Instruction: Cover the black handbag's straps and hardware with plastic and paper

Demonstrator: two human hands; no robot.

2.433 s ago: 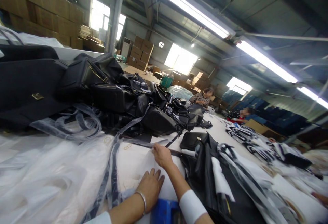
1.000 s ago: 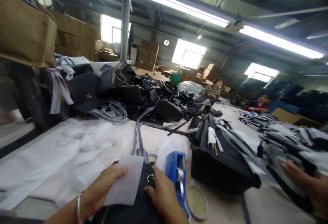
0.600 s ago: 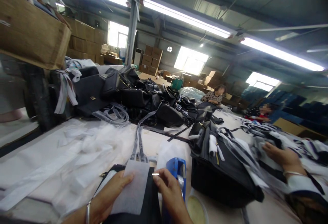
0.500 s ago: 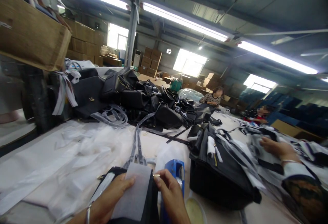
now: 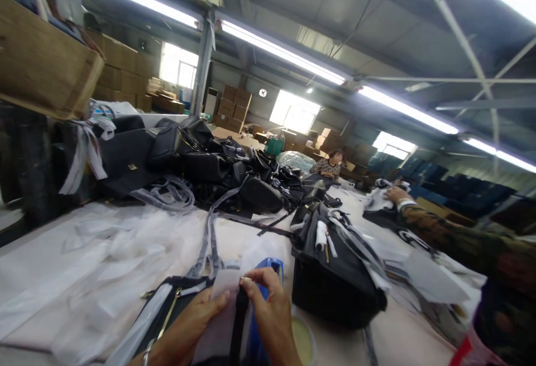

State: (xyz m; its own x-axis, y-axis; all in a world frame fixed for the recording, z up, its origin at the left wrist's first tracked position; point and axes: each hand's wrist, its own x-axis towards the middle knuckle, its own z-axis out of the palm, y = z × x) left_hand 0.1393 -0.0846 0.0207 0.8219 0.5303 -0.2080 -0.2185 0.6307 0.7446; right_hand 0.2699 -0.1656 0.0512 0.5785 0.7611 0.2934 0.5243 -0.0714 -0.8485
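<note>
white paper (image 5: 218,321) lies on a black bag (image 5: 176,310) at the near edge of the table (image 5: 125,254). left hand (image 5: 190,327) presses the paper flat with open fingers. right hand (image 5: 268,315) pinches a small metal piece (image 5: 243,280) at the paper's top. blue tape holder (image 5: 268,268) sits just behind.

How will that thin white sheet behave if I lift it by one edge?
Probably floppy: the white sheet looks thin and lies flat under the left hand. Likely very light, so it may flutter or slide. The right hand pinches near its top edge, which suggests it needs holding in place.
</note>
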